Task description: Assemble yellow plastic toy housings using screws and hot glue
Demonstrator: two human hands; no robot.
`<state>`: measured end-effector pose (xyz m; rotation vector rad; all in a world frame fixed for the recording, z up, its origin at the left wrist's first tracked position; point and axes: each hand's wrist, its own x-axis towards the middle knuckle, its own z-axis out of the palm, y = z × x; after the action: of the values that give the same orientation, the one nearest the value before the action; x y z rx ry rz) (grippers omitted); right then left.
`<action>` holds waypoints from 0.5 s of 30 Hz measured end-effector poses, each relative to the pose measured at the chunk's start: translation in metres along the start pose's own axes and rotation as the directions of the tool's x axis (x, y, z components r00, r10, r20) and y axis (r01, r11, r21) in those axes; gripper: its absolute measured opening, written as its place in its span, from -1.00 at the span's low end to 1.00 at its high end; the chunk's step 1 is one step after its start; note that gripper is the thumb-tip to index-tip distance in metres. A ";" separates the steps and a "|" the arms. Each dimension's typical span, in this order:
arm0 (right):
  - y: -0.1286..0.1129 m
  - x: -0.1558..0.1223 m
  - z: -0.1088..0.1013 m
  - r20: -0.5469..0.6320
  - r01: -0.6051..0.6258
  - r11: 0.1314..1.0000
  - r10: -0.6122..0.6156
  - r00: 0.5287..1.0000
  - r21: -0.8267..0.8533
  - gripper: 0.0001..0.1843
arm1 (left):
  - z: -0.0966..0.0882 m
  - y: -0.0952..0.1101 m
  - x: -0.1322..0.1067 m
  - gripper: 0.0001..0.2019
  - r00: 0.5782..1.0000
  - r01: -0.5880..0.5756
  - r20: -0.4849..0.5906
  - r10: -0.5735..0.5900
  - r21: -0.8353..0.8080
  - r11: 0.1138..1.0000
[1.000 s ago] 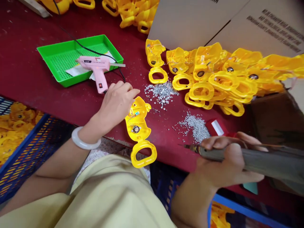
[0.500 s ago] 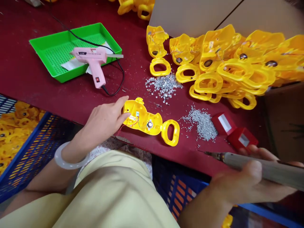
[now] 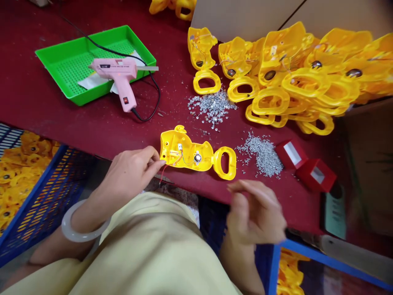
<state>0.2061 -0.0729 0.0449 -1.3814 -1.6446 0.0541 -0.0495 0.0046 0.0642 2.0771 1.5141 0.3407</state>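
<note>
A bright yellow plastic housing (image 3: 187, 153) lies on the dark red table (image 3: 92, 131), its open inside facing up. It shows a round metal disc, small parts and thin wires. My left hand (image 3: 130, 180) pinches at its lower left edge, where a red wire (image 3: 163, 172) comes out. I cannot tell whether that wire is in the pinch. My right hand (image 3: 254, 213), blurred, hangs off the table edge below the housing's loop handle, with its fingers apart and nothing in them. A grey soldering iron (image 3: 346, 250) lies to the lower right of that hand.
A green tray (image 3: 61, 86) holds a pink hot glue gun (image 3: 118, 71) with a black cord. Further along are silver metal bits (image 3: 211, 106), another pile (image 3: 264, 155), stacked yellow housings (image 3: 291, 82), red boxes (image 3: 291, 153) and a blue crate (image 3: 39, 196) of yellow parts.
My right hand has let go of the soldering iron, which now lies at the lower right. My left hand has moved from the housing's top to its lower left edge.
</note>
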 end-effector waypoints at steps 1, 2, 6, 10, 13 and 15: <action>-0.005 0.003 0.010 0.043 0.057 0.998 -0.058 0.997 0.012 -0.65 | 0.001 0.000 -0.001 -0.86 0.998 -0.063 -0.024 0.062 -0.015 0.998; -0.010 0.007 0.020 0.107 0.106 0.994 -0.109 0.988 0.032 -0.65 | 0.002 -0.002 -0.003 -0.87 0.989 -0.142 -0.045 0.141 -0.026 0.990; -0.017 0.021 0.048 0.292 0.146 0.985 -0.168 0.942 0.095 -0.71 | 0.010 -0.008 -0.006 -0.80 0.920 -0.389 -0.065 0.387 -0.028 0.921; -0.017 0.024 0.065 0.354 0.153 0.988 -0.155 0.923 0.034 -0.78 | 0.017 -0.010 -0.003 -0.91 0.909 -0.410 -0.103 0.405 -0.042 0.911; -0.017 0.026 0.071 0.390 0.165 0.986 -0.146 0.909 -0.016 -0.93 | 0.019 -0.009 0.000 -0.88 0.901 -0.421 -0.130 0.414 -0.033 0.906; -0.017 0.027 0.073 0.367 0.099 0.995 -0.103 0.925 0.029 -0.97 | 0.019 -0.008 0.002 -0.86 0.895 -0.434 -0.126 0.429 -0.015 0.901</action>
<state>0.1476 -0.0207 0.0315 -1.3325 -2.0207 0.2759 -0.0457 0.0030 0.0438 2.3844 1.0784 0.6675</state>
